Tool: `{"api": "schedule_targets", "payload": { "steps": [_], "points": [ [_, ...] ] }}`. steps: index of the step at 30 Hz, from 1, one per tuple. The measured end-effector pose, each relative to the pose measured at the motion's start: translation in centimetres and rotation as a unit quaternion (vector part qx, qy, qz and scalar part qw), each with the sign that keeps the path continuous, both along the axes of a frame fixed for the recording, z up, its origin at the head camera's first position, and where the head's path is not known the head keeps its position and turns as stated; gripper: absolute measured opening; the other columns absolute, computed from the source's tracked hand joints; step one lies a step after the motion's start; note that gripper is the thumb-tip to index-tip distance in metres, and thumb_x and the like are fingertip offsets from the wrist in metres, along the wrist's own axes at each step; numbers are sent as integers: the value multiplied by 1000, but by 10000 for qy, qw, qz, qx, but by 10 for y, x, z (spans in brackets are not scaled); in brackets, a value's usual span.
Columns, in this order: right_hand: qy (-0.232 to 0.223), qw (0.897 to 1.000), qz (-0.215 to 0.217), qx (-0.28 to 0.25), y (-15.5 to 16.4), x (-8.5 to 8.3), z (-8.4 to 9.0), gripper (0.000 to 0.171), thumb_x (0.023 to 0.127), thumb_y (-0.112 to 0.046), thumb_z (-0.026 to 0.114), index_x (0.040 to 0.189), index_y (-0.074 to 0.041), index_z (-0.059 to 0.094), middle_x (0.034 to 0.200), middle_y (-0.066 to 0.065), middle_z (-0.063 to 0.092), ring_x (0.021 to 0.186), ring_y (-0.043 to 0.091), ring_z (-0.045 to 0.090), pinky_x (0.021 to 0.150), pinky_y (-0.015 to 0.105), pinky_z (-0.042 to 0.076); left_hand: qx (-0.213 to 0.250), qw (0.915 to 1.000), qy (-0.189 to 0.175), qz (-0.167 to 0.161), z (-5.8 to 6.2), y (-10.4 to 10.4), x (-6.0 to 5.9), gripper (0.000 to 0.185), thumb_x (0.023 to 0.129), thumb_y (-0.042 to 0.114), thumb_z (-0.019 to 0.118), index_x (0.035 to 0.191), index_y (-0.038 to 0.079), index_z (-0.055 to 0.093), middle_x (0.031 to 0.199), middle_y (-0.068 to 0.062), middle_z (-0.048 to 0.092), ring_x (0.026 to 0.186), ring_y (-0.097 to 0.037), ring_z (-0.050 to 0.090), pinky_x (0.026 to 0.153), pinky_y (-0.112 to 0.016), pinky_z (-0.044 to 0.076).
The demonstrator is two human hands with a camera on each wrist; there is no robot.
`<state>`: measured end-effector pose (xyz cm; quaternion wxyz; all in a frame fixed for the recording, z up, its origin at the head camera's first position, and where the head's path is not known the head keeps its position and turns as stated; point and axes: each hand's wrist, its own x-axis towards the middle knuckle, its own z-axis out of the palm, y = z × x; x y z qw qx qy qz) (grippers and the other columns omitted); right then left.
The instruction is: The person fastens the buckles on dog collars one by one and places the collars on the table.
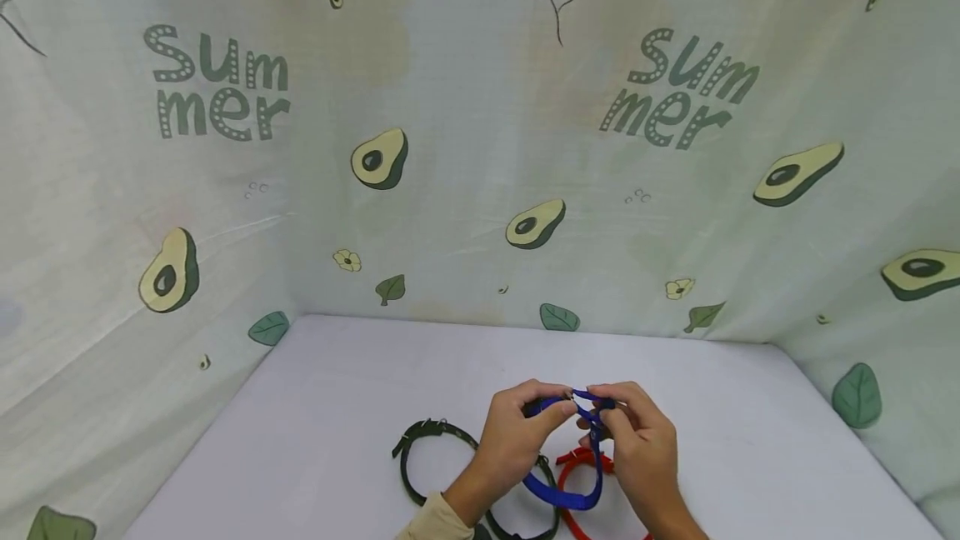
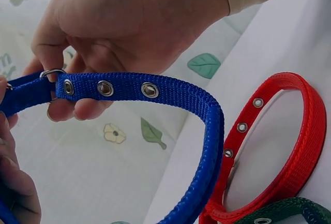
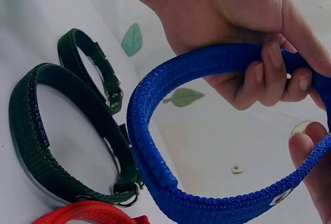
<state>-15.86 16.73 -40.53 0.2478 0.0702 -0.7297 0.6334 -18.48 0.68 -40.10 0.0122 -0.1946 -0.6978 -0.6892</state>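
A blue woven pet collar (image 1: 581, 500) with metal eyelets hangs in a loop from both raised hands. My left hand (image 1: 517, 427) pinches one part of its strap between thumb and fingers; in the right wrist view its fingers curl round the band. Opposite it, my right hand (image 1: 641, 440) grips the other side. The left wrist view shows the strap running by a metal ring (image 2: 50, 71), with right-hand fingers behind it. Fingers of my left hand (image 2: 18, 188) enter that view at the lower left. The left hand partly hides the collar's buckle area in the head view.
Below the hands a red collar (image 1: 581, 455) lies on the white table (image 1: 315, 407). Two dark green collars, one nearer (image 3: 23, 115) and one farther (image 3: 67, 53), lie to its left. A patterned cloth wall (image 1: 450, 257) stands behind the table and along both sides.
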Motion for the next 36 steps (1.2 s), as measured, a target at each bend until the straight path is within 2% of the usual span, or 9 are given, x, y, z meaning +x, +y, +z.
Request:
{"api": "schedule_targets", "payload": {
  "steps": [6,10,16,24,26,29,32,36],
  "points": [
    [-166,9998,-147,16,-2,0,-2,35,97,12,42,102,-4,73,94,9,61,69,28,69,58,38,59,172,9998,-17,-52,-1,1,1,23,93,27,74,111,13,76,103,1,70,94,-24,65,79,-24,55],
    [-78,9997,-121,189,-2,1,-5,37,97,12,42,100,-6,74,93,6,60,68,25,67,54,37,58,147,9999,-85,-20,-1,1,1,23,92,27,75,110,13,76,100,2,70,89,-19,63,75,-23,55],
    [170,9984,-38,532,-2,1,-7,42,96,14,45,108,-12,75,95,4,61,69,21,65,52,34,56,138,9994,-298,49,-2,3,0,24,93,29,74,112,14,75,97,1,69,75,-15,60,64,-22,53],
    [571,9952,364,704,1,1,-7,37,97,13,49,117,-8,72,97,5,61,66,19,60,48,30,51,598,9965,-576,61,-2,6,-2,18,97,22,68,110,10,70,90,-1,68,65,-11,54,58,-21,47],
    [428,9960,485,618,0,2,-5,32,98,8,54,119,-8,71,97,7,60,63,21,59,47,30,50,637,9959,-638,44,-4,6,-2,19,97,22,67,110,10,70,87,-1,66,62,-12,52,56,-20,45],
    [-164,9964,646,529,0,4,-4,27,98,-7,63,125,-12,68,97,6,60,58,22,57,46,31,50,651,9948,-782,-9,-6,6,0,21,96,23,68,111,9,72,85,-1,64,60,-12,51,55,-20,44],
    [-680,9937,729,504,1,4,-3,30,96,-18,69,126,-17,67,83,6,60,52,20,54,44,30,48,648,9943,-842,-57,-7,6,1,21,96,22,68,111,8,73,81,-2,62,59,-12,50,55,-21,43],
    [-821,9925,832,351,3,2,0,27,95,-17,71,121,-13,67,78,11,60,52,17,53,43,30,48,704,9948,-724,-161,-5,6,-1,22,97,22,66,112,8,71,83,-3,62,61,-12,52,57,-22,45]
  ]
}}
